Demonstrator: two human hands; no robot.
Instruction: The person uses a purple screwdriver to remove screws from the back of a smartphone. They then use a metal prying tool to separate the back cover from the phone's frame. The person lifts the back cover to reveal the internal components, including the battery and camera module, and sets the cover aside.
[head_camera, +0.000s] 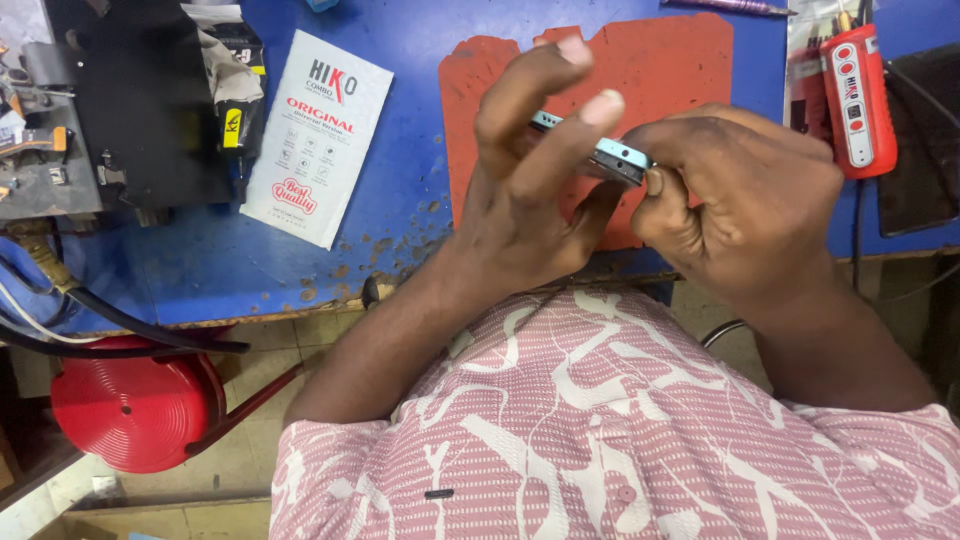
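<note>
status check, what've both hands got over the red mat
Left hand and right hand both clamped on a light-blue phone, held edge-on above the red mat. Nothing between hands and phone.

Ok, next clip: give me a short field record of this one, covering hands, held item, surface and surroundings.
Left hand: grips the slim light-blue phone edge-on, fingers arched over it
Right hand: pinches the phone's right end
Surface: blue worktable with an orange-red rubber mat under the hands
Left of the hands: white flat packet, black machine
Right: red handheld tool
Below the table: red round stool
</note>
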